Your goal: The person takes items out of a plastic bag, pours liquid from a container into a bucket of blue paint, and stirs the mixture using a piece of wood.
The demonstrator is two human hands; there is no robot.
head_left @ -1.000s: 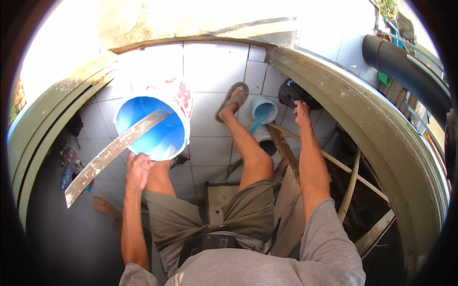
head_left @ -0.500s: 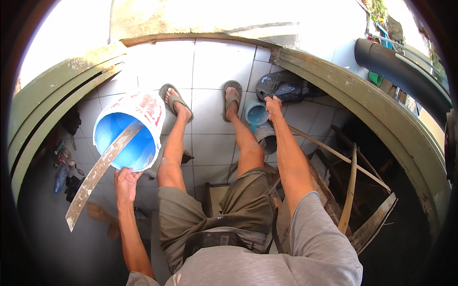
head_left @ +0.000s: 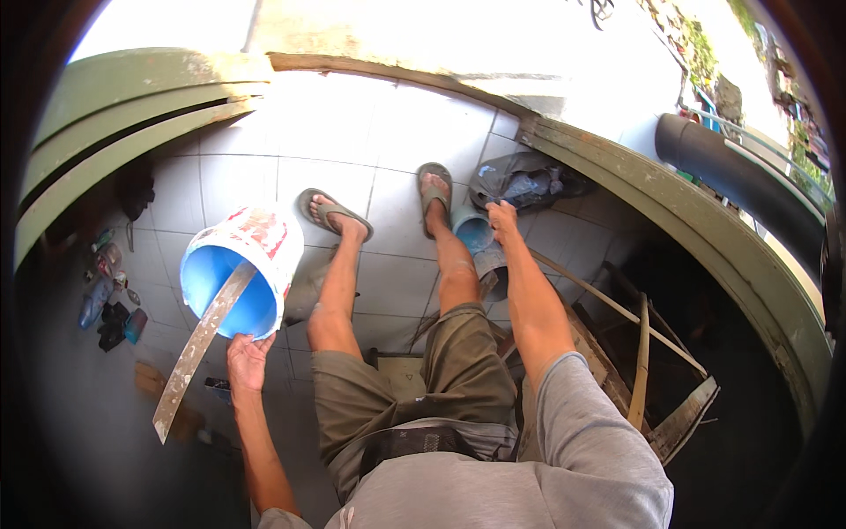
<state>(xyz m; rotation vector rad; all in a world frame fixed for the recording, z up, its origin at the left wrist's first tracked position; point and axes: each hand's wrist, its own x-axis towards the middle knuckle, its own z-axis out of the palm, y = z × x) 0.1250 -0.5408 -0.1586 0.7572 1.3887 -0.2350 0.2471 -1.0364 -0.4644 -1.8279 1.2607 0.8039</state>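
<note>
My left hand (head_left: 249,361) grips the lower rim of a white bucket (head_left: 280,231) with worn red markings and a blue inside. The bucket is tilted, its mouth facing me. A long, stained flat strip (head_left: 204,348), perhaps wood or metal, leans out of it. On my right side, my closed right hand (head_left: 502,220) holds the near edge of a black plastic bag (head_left: 529,179) lying on the tiles. Beside that hand are a small blue pail (head_left: 473,231) and a greyish container (head_left: 493,275) with a dark inside. The fingertips of my right hand are partly hidden.
Green-painted wooden frames (head_left: 145,84) flank the white tiled floor (head_left: 330,163). At right, wooden sticks (head_left: 641,353) and boards (head_left: 683,419) lean near my leg. Bottles and small items (head_left: 101,286) sit at left. A thick black pipe (head_left: 740,163) runs beyond the right frame.
The view has shifted and turned slightly. The black bag looks looser and more spread near my right hand, which sits a little closer to me. My left hand keeps hold of the bucket.
</note>
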